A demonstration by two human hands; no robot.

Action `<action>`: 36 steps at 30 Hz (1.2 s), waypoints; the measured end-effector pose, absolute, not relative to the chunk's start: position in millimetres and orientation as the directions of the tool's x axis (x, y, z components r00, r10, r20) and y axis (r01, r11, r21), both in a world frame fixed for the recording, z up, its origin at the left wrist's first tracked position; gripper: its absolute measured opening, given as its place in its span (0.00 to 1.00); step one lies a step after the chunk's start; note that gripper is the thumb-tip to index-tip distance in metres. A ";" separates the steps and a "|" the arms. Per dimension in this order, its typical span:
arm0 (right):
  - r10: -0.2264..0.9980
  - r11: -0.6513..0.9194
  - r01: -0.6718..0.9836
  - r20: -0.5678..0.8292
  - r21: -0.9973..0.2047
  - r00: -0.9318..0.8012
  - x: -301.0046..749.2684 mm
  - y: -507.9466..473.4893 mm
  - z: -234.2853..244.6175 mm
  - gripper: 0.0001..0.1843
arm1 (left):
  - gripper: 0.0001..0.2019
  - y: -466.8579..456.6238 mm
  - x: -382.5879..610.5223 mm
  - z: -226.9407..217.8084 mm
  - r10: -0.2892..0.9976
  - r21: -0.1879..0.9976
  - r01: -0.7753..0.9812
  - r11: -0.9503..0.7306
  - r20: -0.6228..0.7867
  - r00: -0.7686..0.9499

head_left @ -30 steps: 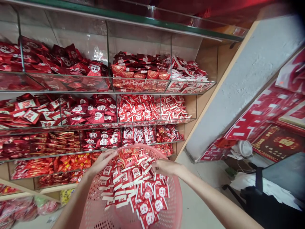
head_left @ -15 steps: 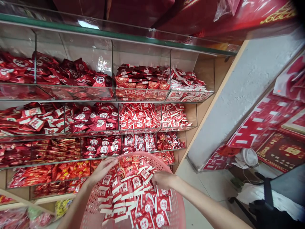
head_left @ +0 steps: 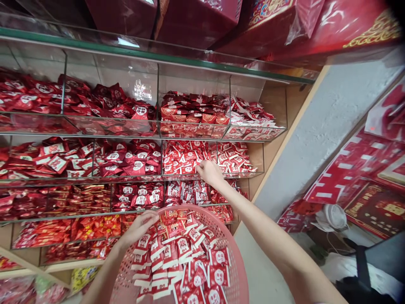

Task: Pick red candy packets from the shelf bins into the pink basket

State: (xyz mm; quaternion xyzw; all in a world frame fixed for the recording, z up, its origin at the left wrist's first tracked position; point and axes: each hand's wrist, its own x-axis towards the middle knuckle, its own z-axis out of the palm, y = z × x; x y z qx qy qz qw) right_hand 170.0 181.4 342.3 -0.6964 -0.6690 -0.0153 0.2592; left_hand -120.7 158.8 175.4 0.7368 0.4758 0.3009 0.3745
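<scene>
A pink perforated plastic basket [head_left: 236,257] in front of me holds many small red-and-white candy packets [head_left: 183,247]. My left hand [head_left: 142,226] grips the basket's upper-left rim, fingers bent over the edge. Up at the shelf, my right hand [head_left: 210,172] reaches across the front of a glass compartment full of small red packets [head_left: 180,156]. Its fingers are drawn together at the packets; what lies between the fingertips, if anything, is too small to make out.
Tiers of glass-divided compartments hold red wrapped sweets [head_left: 136,156]. A glass shelf edge [head_left: 183,59] runs above, with large red boxes [head_left: 196,21] on top. A wooden side panel [head_left: 275,156] ends the shelving. Red decorations [head_left: 344,169] stand at the right.
My right hand has left the packets in the basket and moved up to the shelf compartment. My left hand stays on the basket rim. The view has shifted slightly.
</scene>
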 end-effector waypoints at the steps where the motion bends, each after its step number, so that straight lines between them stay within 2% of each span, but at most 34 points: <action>1: 0.938 -0.029 0.942 0.316 -0.333 0.140 167.2 187.6 344.1 0.15 | 0.16 159.0 -120.8 175.2 0.924 0.837 0.474 -0.274 0.092 0.372; 5: 0.965 -0.123 0.910 0.165 -0.396 0.202 159.9 202.6 343.5 0.12 | 0.15 159.0 -120.9 175.2 0.919 0.837 0.464 -0.291 0.109 0.379; 9: 0.961 -0.111 0.861 0.169 -0.497 0.221 160.9 207.2 339.3 0.10 | 0.15 159.0 -121.1 174.5 0.917 0.837 0.462 -0.292 0.107 0.385; 12: 0.942 0.000 0.771 0.258 -0.636 0.213 168.5 204.0 338.2 0.14 | 0.15 160.4 -122.2 171.5 0.914 0.836 0.463 -0.295 0.105 0.392; 15: 0.888 0.196 0.605 0.401 -0.772 0.224 179.6 188.5 342.0 0.14 | 0.14 162.8 -123.4 167.8 0.910 0.832 0.464 -0.303 0.108 0.401; 17: 0.845 0.335 0.486 0.485 -0.807 0.224 186.3 169.2 343.6 0.15 | 0.14 164.2 -123.7 166.2 0.909 0.830 0.467 -0.304 0.106 0.404; 19: 0.847 0.404 0.382 0.497 -0.831 0.186 191.0 144.2 337.8 0.15 | 0.15 165.3 -123.6 165.6 0.906 0.829 0.463 -0.314 0.116 0.406; 22: 0.940 0.319 0.266 0.339 -0.910 0.032 193.1 104.4 304.7 0.13 | 0.16 166.1 -123.1 165.4 0.900 0.820 0.465 -0.334 0.131 0.415; 25: 0.982 0.178 0.225 0.158 -0.958 -0.104 191.8 72.0 247.0 0.11 | 0.17 166.2 -123.0 165.0 0.902 0.807 0.483 -0.340 0.134 0.411; 30: 0.989 -0.034 0.239 -0.067 -0.970 -0.132 193.0 37.3 170.2 0.09 | 0.16 165.0 -123.2 165.4 0.902 0.802 0.492 -0.339 0.129 0.411; 33: 0.985 -0.084 0.330 -0.130 -0.940 -0.118 199.1 26.7 159.0 0.07 | 0.16 164.4 -122.5 165.8 0.909 0.800 0.502 -0.328 0.122 0.399; 36: 0.997 -0.042 0.448 -0.066 -0.893 -0.038 206.4 27.1 157.2 0.06 | 0.17 164.2 -121.9 165.4 0.911 0.799 0.507 -0.324 0.119 0.394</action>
